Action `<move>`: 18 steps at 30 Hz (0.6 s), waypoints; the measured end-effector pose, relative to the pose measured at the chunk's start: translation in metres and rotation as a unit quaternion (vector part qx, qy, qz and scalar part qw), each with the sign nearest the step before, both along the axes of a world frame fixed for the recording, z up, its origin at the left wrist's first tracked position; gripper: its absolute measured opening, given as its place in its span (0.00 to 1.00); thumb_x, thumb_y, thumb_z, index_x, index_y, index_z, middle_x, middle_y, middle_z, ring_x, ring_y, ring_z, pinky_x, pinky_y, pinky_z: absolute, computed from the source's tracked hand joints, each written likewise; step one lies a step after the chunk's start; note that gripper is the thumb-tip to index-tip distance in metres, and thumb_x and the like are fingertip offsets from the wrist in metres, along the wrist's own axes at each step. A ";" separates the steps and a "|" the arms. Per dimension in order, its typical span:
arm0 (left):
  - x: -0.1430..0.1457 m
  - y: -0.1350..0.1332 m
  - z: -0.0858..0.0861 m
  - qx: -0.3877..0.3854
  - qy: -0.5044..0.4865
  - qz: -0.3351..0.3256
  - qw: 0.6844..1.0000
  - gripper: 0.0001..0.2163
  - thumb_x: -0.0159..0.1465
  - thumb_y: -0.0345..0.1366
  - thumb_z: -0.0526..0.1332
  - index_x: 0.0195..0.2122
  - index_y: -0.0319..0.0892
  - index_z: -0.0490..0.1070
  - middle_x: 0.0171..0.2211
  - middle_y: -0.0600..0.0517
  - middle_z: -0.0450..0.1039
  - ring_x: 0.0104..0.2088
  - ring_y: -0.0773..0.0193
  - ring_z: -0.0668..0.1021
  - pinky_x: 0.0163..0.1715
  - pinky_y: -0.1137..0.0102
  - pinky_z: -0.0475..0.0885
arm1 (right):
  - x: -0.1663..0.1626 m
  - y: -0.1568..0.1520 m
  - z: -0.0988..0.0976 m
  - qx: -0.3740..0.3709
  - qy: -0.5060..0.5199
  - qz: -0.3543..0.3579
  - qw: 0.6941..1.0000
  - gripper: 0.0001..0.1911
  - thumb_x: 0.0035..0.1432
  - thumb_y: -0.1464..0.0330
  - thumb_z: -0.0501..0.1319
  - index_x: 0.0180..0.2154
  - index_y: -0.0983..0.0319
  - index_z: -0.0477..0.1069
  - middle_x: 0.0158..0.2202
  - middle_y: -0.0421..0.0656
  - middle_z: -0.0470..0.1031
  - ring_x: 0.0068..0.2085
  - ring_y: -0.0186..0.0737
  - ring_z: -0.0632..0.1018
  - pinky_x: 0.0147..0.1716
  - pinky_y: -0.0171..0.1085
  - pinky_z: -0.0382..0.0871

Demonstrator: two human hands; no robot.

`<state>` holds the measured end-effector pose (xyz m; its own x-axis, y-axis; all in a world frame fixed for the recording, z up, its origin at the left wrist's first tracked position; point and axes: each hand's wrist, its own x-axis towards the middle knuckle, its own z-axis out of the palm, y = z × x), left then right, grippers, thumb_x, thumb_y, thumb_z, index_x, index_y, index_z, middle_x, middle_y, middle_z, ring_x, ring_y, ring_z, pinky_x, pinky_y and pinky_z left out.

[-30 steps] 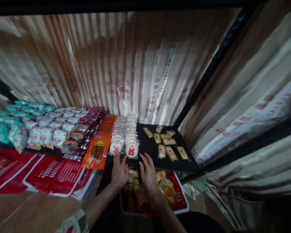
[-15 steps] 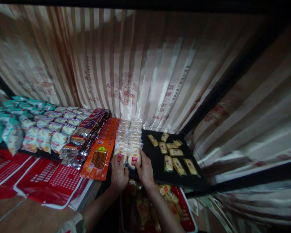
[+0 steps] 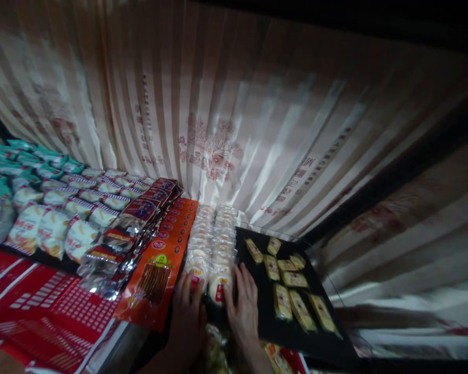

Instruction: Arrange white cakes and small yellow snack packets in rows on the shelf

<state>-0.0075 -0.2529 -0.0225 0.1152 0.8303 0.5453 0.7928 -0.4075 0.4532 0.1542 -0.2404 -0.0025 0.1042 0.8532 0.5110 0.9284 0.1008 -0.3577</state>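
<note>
Two rows of clear-wrapped round white cakes with red labels, a left row (image 3: 199,244) and a right row (image 3: 223,249), run back side by side on a black shelf (image 3: 263,322). My left hand (image 3: 189,311) rests its extended fingers on the front cake of the left row. Beside the right row lies my right hand (image 3: 242,306), fingers stretched forward and thumb against the front cake. Neither hand is closed round anything. Right of my right hand, several yellow-wrapped bars (image 3: 283,302) are scattered on the shelf.
Orange packs of brown sticks (image 3: 154,280) overlap dark red and silver packets (image 3: 119,234) on the left. Further left are rows of white packets (image 3: 54,228) and green ones (image 3: 49,169). A pleated curtain (image 3: 218,104) hangs behind. Below lies red printed packaging (image 3: 50,306).
The view has moved closer and tilted. My right hand has shifted from the front cake's face to the right side of its row, fingers straighter. My left hand stays at the left row's front.
</note>
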 end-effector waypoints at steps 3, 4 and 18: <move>0.008 0.007 0.003 0.048 0.062 -0.015 0.997 0.24 0.58 0.32 0.54 0.57 0.48 0.60 0.61 0.44 0.54 0.61 0.46 0.56 0.51 0.50 0.64 | 0.000 0.028 0.025 0.006 -0.055 0.029 0.998 0.26 0.63 0.63 0.48 0.60 0.62 0.53 0.63 0.49 0.54 0.63 0.48 0.54 0.57 0.51 0.57; 0.012 0.010 0.005 0.064 0.075 -0.016 0.995 0.23 0.58 0.33 0.55 0.56 0.50 0.61 0.60 0.45 0.56 0.61 0.46 0.57 0.51 0.50 0.63 | -0.001 0.042 0.033 0.000 -0.071 0.039 0.997 0.25 0.63 0.64 0.46 0.60 0.63 0.53 0.63 0.49 0.53 0.64 0.47 0.52 0.57 0.51 0.55; 0.039 0.039 -0.002 0.128 0.087 -0.027 0.988 0.24 0.58 0.45 0.58 0.56 0.49 0.63 0.58 0.46 0.62 0.60 0.50 0.60 0.58 0.55 0.50 | -0.006 0.213 0.055 -0.196 -0.170 -0.011 0.966 0.28 0.62 0.56 0.46 0.59 0.61 0.57 0.64 0.48 0.51 0.64 0.53 0.52 0.58 0.49 0.49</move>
